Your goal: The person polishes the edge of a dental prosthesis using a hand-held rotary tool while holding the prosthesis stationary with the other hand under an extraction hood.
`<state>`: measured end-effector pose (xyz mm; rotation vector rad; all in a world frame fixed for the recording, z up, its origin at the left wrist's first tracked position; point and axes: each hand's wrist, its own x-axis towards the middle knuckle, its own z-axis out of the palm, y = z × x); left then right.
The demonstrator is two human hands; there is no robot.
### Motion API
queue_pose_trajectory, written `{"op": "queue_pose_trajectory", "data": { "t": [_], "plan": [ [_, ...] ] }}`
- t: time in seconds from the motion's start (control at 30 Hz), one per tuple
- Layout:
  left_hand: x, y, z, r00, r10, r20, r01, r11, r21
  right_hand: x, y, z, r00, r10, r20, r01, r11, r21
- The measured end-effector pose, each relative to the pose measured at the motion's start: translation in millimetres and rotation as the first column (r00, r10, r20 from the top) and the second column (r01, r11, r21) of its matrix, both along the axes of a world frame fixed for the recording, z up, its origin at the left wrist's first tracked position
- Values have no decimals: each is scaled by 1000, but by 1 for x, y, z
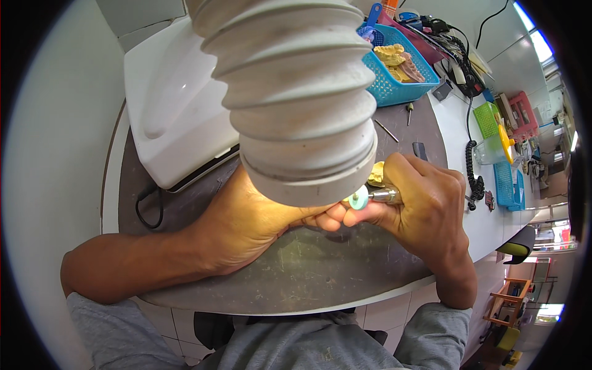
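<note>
My right hand [425, 200] is closed around a metal rotary handpiece [385, 196]. A pale green polishing wheel [358, 198] is fitted on its tip. My left hand [256, 213] comes in from the left with its fingers bent together, and the fingertips of both hands meet by the wheel. A wide ribbed suction hose [296, 105] hangs over the left fingers and hides much of them. Whatever those fingers hold beside the wheel cannot be made out. Just behind the handpiece lies a yellow plaster dental cast [375, 174].
A white, box-like machine [176, 105] stands at the back left. On the far right sits a blue basket [394, 92] of dental casts. A thin metal rod [386, 131], a bur [410, 114] and a dark block [420, 151] lie nearer. A coiled black cord [475, 179] runs along the right.
</note>
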<state>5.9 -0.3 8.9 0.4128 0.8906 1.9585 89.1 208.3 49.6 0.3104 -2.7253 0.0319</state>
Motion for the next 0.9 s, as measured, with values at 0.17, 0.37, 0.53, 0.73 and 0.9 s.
{"op": "queue_pose_trajectory", "data": {
  "t": [0.17,0.37,0.53,0.73,0.9],
  "plan": [
    [-1,1,3,1000,-11,-7,11,999,-50,-3,3,1,996,79,-43,-78,997,28],
    [-1,2,3,1000,-8,-15,7,998,-56,-3,3,2,996,59,-73,-58,998,21],
    [-1,1,6,1000,-13,2,13,997,-77,-3,2,2,997,64,-45,-64,998,-2],
    [-2,1,3,1000,-29,-3,29,998,-60,-1,1,2,996,82,-26,-82,996,27],
    [1,0,5,1000,0,19,1,998,-69,-2,2,3,996,81,-49,-81,997,10]
  ]
}}
